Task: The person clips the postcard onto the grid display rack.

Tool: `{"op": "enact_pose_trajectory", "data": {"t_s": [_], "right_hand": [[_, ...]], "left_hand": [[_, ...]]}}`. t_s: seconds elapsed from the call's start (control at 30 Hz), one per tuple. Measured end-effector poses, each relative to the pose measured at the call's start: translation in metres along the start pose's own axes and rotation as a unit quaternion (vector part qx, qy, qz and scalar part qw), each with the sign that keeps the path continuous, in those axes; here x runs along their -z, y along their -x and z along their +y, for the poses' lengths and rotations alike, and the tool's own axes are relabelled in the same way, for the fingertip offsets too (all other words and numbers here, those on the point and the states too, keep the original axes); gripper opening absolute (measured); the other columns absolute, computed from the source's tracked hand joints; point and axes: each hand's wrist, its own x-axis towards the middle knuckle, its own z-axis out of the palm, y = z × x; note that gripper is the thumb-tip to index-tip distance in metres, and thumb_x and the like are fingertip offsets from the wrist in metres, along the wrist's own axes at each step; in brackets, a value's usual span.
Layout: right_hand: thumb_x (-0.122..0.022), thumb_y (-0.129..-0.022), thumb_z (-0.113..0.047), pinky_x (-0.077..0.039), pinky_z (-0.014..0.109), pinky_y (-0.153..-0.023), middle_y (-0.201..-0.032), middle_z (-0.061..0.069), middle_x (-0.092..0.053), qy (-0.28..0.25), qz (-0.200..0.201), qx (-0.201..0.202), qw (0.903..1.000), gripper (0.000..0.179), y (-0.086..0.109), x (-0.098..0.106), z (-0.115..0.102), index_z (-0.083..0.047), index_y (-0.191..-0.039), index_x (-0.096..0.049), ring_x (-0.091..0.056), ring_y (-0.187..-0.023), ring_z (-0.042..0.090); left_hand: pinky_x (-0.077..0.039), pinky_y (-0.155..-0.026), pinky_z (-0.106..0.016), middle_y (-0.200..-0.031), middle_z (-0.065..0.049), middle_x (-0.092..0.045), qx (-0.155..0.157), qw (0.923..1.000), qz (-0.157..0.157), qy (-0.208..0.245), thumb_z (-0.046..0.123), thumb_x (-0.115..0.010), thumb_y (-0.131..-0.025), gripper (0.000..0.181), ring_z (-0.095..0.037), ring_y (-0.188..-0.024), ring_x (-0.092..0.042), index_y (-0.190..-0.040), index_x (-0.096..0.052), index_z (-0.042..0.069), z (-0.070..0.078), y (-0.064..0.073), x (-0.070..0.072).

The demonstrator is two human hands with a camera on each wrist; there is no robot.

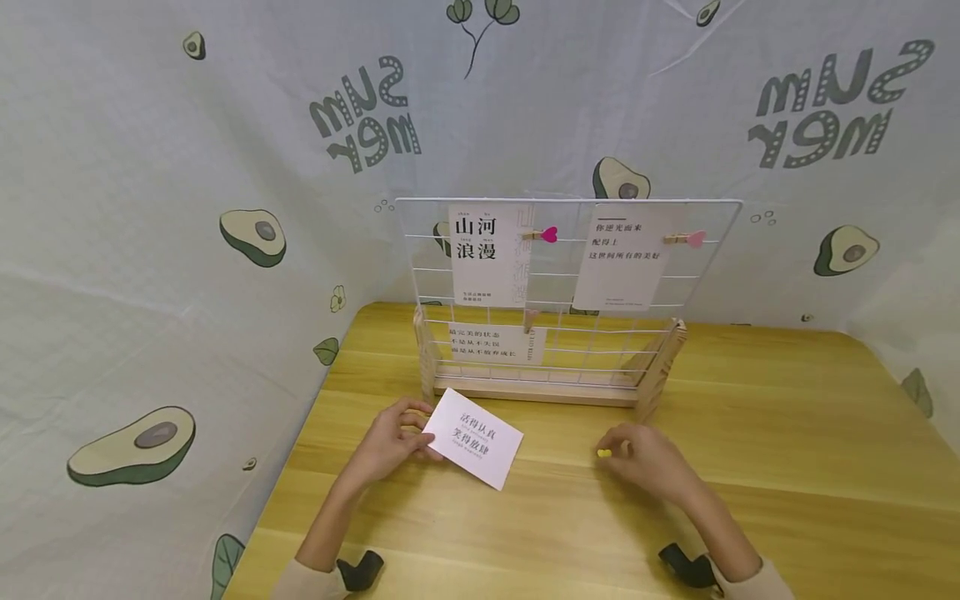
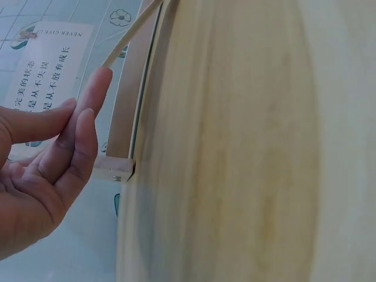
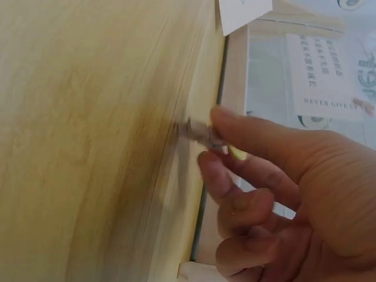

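My left hand (image 1: 390, 443) pinches a small white card (image 1: 476, 438) with printed Chinese writing by its left edge, thumb over it and fingers behind. In the left wrist view the card appears nearly edge-on, a thin strip past the fingertips. To the right, my right hand (image 1: 651, 463) holds a small wooden clothespin (image 3: 200, 133) with a yellow decoration (image 1: 604, 453), between thumb and forefinger, low over the table. Both hands are in front of a white wire grid rack on a wooden base (image 1: 536, 390).
Clipped on the grid are two upper cards, one left (image 1: 487, 279) and one right (image 1: 618, 279), with heart clothespins, dark pink (image 1: 550, 235) and pale pink (image 1: 696, 240). A lower card (image 1: 491, 346) hangs beneath. Behind the wooden table (image 1: 787, 400) hangs an avocado-print cloth (image 1: 525, 117).
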Motion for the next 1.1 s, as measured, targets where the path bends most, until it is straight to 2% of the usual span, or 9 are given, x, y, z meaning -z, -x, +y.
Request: {"op": "enact_pose_trajectory", "data": {"t_s": [0.13,0.27,0.47,0.7,0.93,1.1], "right_hand": [[-0.085,-0.086,-0.025,-0.043,0.023,-0.058,-0.079,-0.007,-0.067,-0.035,0.013,-0.010,0.9992,0.010,0.000,0.000,0.001,-0.018,-0.088,-0.078,-0.050,-0.068,0.005],[-0.085,-0.086,-0.024,-0.039,0.023,-0.055,-0.083,-0.005,-0.072,-0.059,0.026,-0.015,0.9978,0.010,0.001,0.002,0.001,-0.017,-0.091,-0.080,-0.045,-0.067,0.006],[-0.082,-0.089,-0.018,-0.033,0.022,-0.050,-0.090,0.002,-0.078,-0.060,0.040,-0.017,0.9973,0.014,0.002,0.002,0.001,-0.010,-0.100,-0.082,-0.036,-0.059,0.004],[-0.081,-0.089,-0.020,-0.032,0.022,-0.048,-0.084,-0.002,-0.075,-0.071,0.049,-0.005,0.9963,0.015,0.001,0.001,0.002,-0.011,-0.101,-0.081,-0.035,-0.055,0.002],[-0.081,-0.090,-0.020,-0.034,0.021,-0.043,-0.082,0.003,-0.077,-0.130,0.041,-0.038,0.9899,0.022,0.002,-0.001,0.003,-0.007,-0.107,-0.078,-0.038,-0.049,0.001],[-0.078,-0.091,-0.011,-0.036,0.019,-0.041,-0.096,0.012,-0.075,-0.155,0.051,-0.061,0.9848,0.019,0.003,-0.003,0.004,-0.008,-0.110,-0.077,-0.036,-0.042,0.002]], "left_hand": [[-0.058,-0.063,-0.025,-0.101,-0.026,-0.070,0.000,0.9999,-0.013,0.001,-0.011,-0.063,-0.095,0.039,-0.041,-0.078,-0.078,-0.131,-0.051,-0.012,-0.001,-0.002,-0.005],[-0.058,-0.065,-0.023,-0.103,-0.026,-0.070,0.001,0.9996,-0.029,0.002,-0.009,-0.061,-0.097,0.035,-0.040,-0.082,-0.078,-0.130,-0.052,-0.012,-0.001,-0.005,-0.010],[-0.060,-0.068,-0.025,-0.108,-0.029,-0.072,0.001,0.9993,-0.038,0.005,-0.006,-0.060,-0.099,0.030,-0.040,-0.087,-0.078,-0.128,-0.052,-0.013,-0.001,-0.008,-0.018],[-0.062,-0.070,-0.027,-0.109,-0.026,-0.070,-0.004,0.9990,-0.044,0.004,-0.004,-0.061,-0.100,0.028,-0.038,-0.088,-0.079,-0.126,-0.054,-0.011,0.003,-0.014,-0.026],[-0.062,-0.071,-0.028,-0.107,-0.025,-0.070,-0.009,0.9981,-0.055,0.025,-0.003,-0.061,-0.100,0.028,-0.038,-0.089,-0.078,-0.126,-0.054,-0.011,0.009,-0.022,-0.038],[-0.063,-0.075,-0.030,-0.112,-0.030,-0.071,-0.022,0.9971,-0.055,0.049,-0.001,-0.061,-0.101,0.024,-0.043,-0.096,-0.077,-0.122,-0.054,-0.012,0.013,-0.028,-0.047]]}}
